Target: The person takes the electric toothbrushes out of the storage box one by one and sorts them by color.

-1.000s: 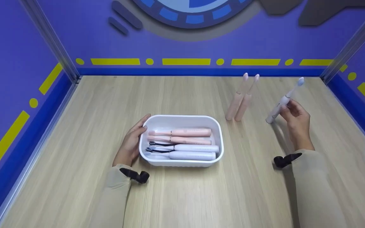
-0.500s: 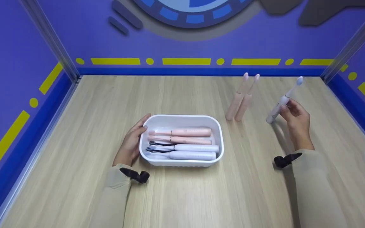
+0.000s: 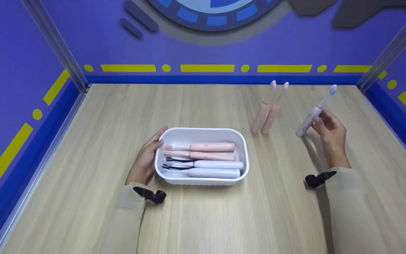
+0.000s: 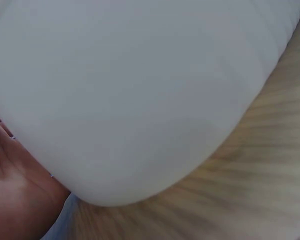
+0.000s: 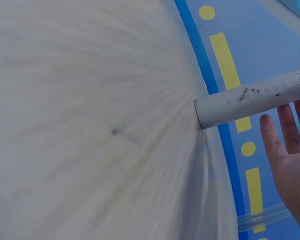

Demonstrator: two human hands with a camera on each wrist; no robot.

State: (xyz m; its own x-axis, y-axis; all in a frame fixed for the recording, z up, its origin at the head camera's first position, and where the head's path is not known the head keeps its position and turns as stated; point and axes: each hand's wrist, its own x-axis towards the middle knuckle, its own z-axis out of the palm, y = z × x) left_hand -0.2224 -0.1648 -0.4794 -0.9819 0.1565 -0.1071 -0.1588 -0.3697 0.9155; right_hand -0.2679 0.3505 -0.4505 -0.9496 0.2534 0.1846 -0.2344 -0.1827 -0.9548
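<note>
My right hand (image 3: 332, 137) pinches this slim white plastic electric toothbrush (image 3: 306, 124), base on the pale wood-grain table (image 3: 196, 222); I'd judge it light, stiff and slick, best held mid-handle. My left hand (image 3: 143, 160) grips the white rounded plastic tub (image 3: 203, 181), pink toothbrushes (image 3: 213, 147) and white toothbrushes (image 3: 214, 173) lying inside, black bristle heads (image 3: 168, 159) peeking out.

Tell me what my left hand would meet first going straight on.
The tub, which your left hand grips; past its far left corner, likely the back wall, though depth is unclear.

Yellow-dashed purple back wall (image 3: 203, 54) behind wood-grained tabletop (image 3: 196, 218).
</note>
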